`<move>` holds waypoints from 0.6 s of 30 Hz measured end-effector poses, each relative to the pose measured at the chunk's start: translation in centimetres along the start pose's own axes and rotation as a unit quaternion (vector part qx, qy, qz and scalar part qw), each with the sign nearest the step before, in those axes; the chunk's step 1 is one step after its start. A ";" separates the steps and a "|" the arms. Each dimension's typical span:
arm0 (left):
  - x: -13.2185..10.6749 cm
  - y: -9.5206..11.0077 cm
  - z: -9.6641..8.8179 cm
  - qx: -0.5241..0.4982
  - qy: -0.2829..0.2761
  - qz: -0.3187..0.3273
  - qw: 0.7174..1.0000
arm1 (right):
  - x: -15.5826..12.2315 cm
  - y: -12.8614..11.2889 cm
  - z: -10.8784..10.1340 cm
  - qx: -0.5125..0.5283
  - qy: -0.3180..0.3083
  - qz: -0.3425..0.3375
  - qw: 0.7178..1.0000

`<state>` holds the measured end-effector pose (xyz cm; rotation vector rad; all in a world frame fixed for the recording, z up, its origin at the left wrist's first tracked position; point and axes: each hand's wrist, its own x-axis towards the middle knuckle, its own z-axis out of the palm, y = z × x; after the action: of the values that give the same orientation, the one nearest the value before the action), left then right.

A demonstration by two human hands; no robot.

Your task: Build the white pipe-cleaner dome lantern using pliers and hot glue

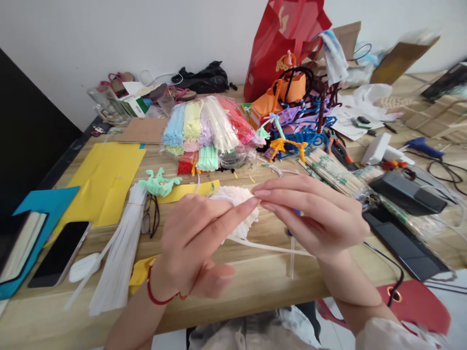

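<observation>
My left hand [199, 238], with a red cord bracelet on its wrist, reaches in with stretched fingers. Its thumb is apart below, and its index fingertip meets the fingertips of my right hand [317, 211]. The right fingers are pressed together in a pinch; whatever lies between them is too small or hidden to make out. Just behind the meeting fingertips is a white fluffy piece [233, 201], partly covered by my left hand; whether it is held or resting I cannot tell. A thin white strip [270, 248] runs below it towards my right wrist.
Bundles of coloured pipe cleaners [204, 126] lie beyond my hands. White strips [118, 257], glasses [150, 216] and a phone [60, 253] are at left. Pliers [341, 148], a glue gun [425, 146] and a black device [406, 192] sit right; a red bag [284, 43] stands behind.
</observation>
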<state>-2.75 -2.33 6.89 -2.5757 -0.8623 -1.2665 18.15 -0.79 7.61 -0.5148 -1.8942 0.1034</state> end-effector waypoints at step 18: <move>0.9 0.4 -0.6 0.014 -0.008 0.013 1.000 | 0.1 -0.1 0.5 -0.060 0.023 0.026 0.998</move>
<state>-2.50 -2.50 7.96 -2.5707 -0.8399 -1.2203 17.66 -0.75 7.56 -0.6421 -1.8496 0.0124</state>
